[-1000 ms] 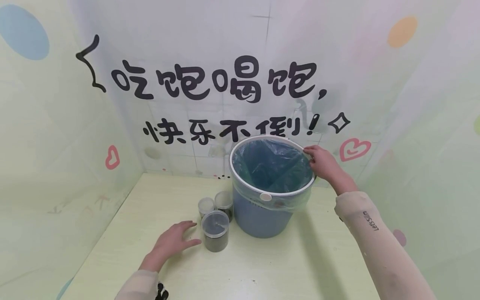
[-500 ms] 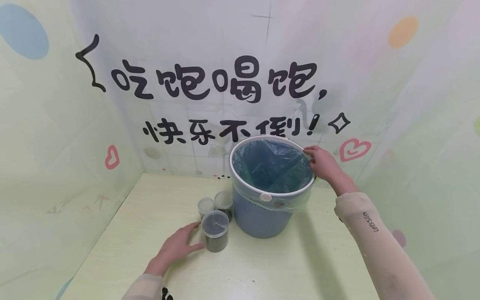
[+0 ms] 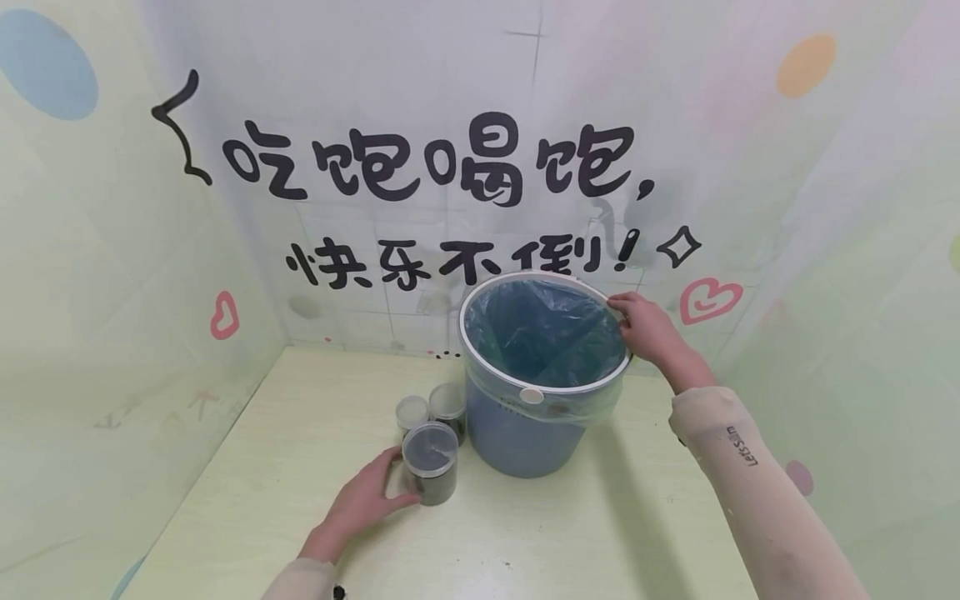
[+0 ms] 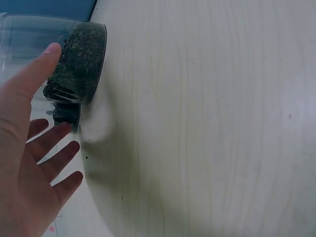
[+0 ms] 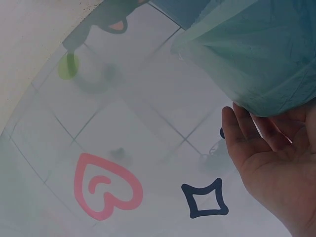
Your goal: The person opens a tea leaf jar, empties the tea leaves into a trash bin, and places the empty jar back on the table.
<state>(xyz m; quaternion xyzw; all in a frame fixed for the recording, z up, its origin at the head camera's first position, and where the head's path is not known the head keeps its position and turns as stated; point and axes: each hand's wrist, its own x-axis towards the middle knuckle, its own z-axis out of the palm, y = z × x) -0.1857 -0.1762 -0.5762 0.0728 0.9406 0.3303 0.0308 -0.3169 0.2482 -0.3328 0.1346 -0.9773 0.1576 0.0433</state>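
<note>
A clear plastic jar (image 3: 432,473) with a see-through lid stands on the table, part filled with dark dried leaf bits (image 4: 84,59). My left hand (image 3: 362,502) is at its left side, thumb near the base, forefinger near the lid. In the left wrist view the thumb overlaps the jar, while the other fingers (image 4: 66,187) are spread apart. Two smaller lidded jars stand behind it, one pale-topped (image 3: 412,411) and one with dark contents (image 3: 448,406). My right hand (image 3: 647,327) holds the rim of a blue trash can (image 3: 525,446) at its right side.
A translucent bag (image 3: 543,329) lines the trash can and folds over its white rim. The can stands right of the jars on a pale wood table (image 3: 480,550). Printed sheets (image 3: 420,67) with black characters and hearts wall in the back and sides.
My left hand has moved right and a little forward, from beside the large jar to its side. The jars, the trash can and my right hand have stayed in place.
</note>
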